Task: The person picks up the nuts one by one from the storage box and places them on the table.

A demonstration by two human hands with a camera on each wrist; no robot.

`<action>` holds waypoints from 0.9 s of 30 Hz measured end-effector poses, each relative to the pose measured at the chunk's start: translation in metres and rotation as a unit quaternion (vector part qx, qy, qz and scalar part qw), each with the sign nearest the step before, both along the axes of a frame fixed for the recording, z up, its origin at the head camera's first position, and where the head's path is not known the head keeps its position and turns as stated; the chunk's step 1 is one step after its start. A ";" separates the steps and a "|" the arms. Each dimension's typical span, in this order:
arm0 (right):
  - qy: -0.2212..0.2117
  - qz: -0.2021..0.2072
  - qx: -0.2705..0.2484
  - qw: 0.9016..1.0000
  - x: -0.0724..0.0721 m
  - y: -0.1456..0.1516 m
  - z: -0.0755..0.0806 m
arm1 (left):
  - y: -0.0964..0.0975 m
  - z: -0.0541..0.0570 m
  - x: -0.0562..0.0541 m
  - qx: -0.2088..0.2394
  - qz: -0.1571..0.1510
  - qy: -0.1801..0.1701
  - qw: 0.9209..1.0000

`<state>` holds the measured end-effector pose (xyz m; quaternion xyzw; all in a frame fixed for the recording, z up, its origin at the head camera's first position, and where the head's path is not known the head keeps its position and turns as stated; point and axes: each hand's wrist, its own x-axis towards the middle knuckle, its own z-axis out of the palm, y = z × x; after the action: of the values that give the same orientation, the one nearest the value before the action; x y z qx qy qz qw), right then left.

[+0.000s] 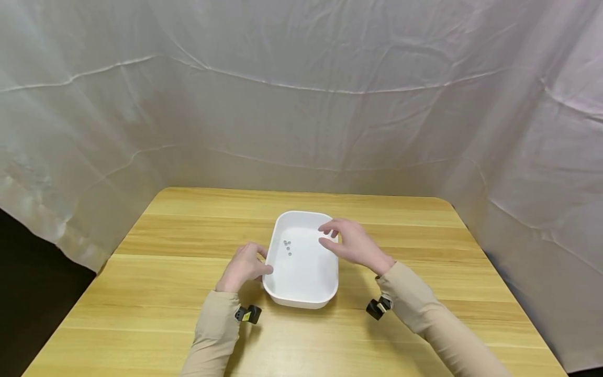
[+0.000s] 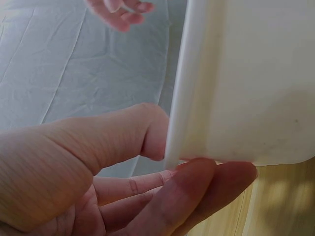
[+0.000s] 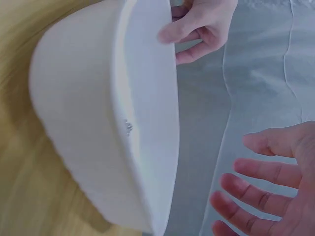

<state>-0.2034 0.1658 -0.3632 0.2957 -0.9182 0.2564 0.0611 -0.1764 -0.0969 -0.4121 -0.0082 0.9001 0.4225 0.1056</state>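
A white rounded rectangular plastic tub [image 1: 306, 277] stands on the wooden table. Several small grey pieces [image 1: 288, 248] lie on its floor, left of the middle; they are too small to tell their kind. My left hand [image 1: 242, 266] pinches the tub's left rim, thumb over the edge and fingers against the outer wall, as the left wrist view also shows around the tub [image 2: 256, 88]. Over the tub's right edge hovers my right hand [image 1: 355, 243], its fingers spread and loosely bent, holding nothing. In the right wrist view that hand [image 3: 270, 187] is apart from the rim.
The wooden table [image 1: 179, 293] extends around the tub on all sides. Pale grey cloth [image 1: 301, 120] hangs behind the table and along both sides. Each wrist carries a small black camera, one on the left [image 1: 249, 314] and one on the right [image 1: 378, 308].
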 end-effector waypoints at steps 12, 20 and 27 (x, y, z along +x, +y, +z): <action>-0.093 0.046 0.080 0.991 -0.020 -0.035 0.025 | 0.000 0.000 0.000 0.006 0.001 -0.006 1.000; -0.140 0.058 0.130 0.980 -0.041 -0.059 0.030 | -0.001 0.002 0.000 0.004 0.002 -0.007 1.000; -0.201 0.033 0.141 0.969 -0.056 -0.073 0.024 | 0.000 0.000 -0.001 -0.003 0.001 -0.006 1.000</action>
<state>-0.2599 0.0926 -0.3395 0.2737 -0.9282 0.1803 -0.1759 -0.1772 -0.0968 -0.4118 -0.0122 0.9006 0.4202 0.1104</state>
